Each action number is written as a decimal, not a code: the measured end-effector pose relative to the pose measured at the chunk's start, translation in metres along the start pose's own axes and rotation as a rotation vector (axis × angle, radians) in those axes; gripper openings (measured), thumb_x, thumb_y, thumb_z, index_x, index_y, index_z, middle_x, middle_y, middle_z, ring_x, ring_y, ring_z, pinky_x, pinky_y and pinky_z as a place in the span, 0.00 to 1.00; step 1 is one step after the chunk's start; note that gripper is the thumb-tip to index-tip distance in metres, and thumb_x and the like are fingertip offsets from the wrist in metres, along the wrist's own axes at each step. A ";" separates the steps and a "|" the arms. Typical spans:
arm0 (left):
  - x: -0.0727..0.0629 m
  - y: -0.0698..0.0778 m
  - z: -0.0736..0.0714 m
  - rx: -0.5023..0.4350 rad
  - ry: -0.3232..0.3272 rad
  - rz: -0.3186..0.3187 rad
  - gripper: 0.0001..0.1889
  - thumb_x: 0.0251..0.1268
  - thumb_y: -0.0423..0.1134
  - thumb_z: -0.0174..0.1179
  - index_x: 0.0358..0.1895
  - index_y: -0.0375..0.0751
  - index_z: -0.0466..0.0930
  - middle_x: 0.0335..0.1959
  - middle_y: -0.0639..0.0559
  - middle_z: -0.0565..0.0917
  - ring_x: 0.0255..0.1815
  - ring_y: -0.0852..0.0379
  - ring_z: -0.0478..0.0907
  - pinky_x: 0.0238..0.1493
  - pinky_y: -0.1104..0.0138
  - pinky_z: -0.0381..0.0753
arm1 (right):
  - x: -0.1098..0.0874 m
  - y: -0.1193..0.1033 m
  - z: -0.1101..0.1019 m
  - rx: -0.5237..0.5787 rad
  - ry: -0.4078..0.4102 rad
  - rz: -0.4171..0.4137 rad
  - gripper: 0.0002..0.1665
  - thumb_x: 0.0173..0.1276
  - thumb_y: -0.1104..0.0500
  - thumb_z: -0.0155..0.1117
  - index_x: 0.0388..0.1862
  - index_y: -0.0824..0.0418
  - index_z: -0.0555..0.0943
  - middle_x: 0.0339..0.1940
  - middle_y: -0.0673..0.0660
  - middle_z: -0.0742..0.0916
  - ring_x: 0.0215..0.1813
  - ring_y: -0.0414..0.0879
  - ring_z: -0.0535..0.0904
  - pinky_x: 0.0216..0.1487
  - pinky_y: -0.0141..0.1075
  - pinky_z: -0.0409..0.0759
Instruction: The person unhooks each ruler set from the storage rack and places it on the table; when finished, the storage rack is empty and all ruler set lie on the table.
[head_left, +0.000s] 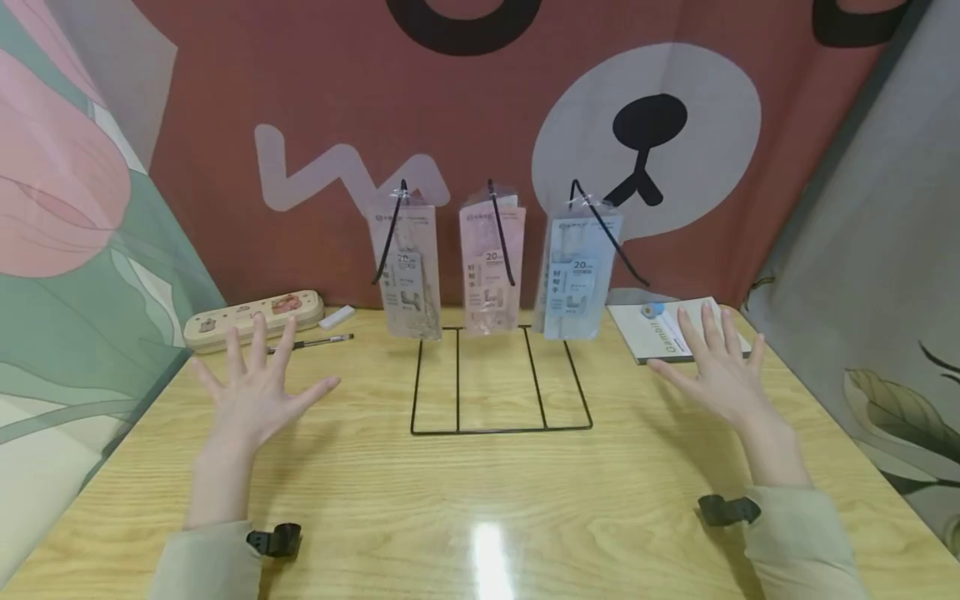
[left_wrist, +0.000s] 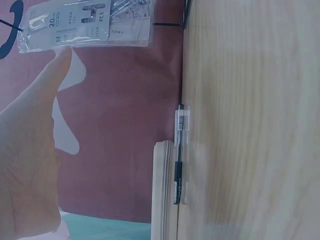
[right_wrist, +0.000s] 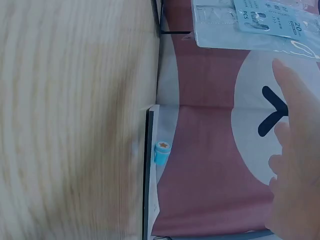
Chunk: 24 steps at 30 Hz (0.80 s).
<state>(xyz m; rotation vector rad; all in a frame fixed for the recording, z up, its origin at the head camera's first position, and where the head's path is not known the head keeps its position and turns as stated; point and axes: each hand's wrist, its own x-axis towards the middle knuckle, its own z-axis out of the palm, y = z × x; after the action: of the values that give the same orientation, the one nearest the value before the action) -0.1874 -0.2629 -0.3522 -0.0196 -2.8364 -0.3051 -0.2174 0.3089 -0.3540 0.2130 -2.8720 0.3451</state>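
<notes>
Both hands are held out over the table with fingers spread and nothing in them. My left hand (head_left: 255,400) is nearest the cream pencil case (head_left: 255,321) and the black pen (head_left: 311,342). On the other side, my right hand (head_left: 722,379) overlaps the white book (head_left: 637,333) in the head view. Between the hands, a black wire rack (head_left: 501,431) carries three hanging clear packets of rulers: a grey one (head_left: 408,275), a pink one (head_left: 492,271) and a blue one (head_left: 577,275). A small blue cylinder (right_wrist: 161,153) stands on the book in the right wrist view.
A white eraser-like block (head_left: 337,317) lies beside the pencil case. Behind the table hangs a red-brown curtain (head_left: 337,83) with a bear print. Patterned cloth (head_left: 862,250) borders the right side. The rack's prongs (head_left: 611,237) stick out toward the front.
</notes>
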 end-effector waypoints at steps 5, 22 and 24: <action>0.001 0.004 0.002 0.003 -0.017 0.010 0.52 0.53 0.76 0.47 0.75 0.63 0.29 0.76 0.50 0.24 0.73 0.33 0.20 0.55 0.25 0.17 | -0.001 -0.005 -0.001 0.059 0.007 0.001 0.55 0.64 0.31 0.52 0.77 0.48 0.35 0.77 0.59 0.34 0.76 0.59 0.22 0.62 0.74 0.23; 0.001 0.043 0.024 -0.053 -0.179 0.122 0.51 0.56 0.75 0.45 0.76 0.58 0.31 0.78 0.42 0.38 0.75 0.34 0.27 0.61 0.28 0.21 | 0.013 -0.043 0.016 0.437 -0.024 -0.129 0.46 0.67 0.50 0.61 0.74 0.67 0.51 0.72 0.73 0.60 0.72 0.70 0.52 0.67 0.67 0.52; 0.001 0.049 0.027 -0.064 -0.198 0.136 0.51 0.56 0.75 0.46 0.76 0.58 0.32 0.78 0.42 0.38 0.76 0.34 0.26 0.62 0.28 0.22 | 0.016 -0.048 0.018 0.492 -0.049 -0.122 0.44 0.68 0.50 0.59 0.74 0.67 0.51 0.73 0.72 0.60 0.72 0.69 0.53 0.68 0.65 0.54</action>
<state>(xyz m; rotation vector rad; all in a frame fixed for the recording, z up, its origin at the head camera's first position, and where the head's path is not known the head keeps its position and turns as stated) -0.1942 -0.2097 -0.3669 -0.2683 -3.0000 -0.3826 -0.2290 0.2564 -0.3569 0.4843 -2.7519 1.0293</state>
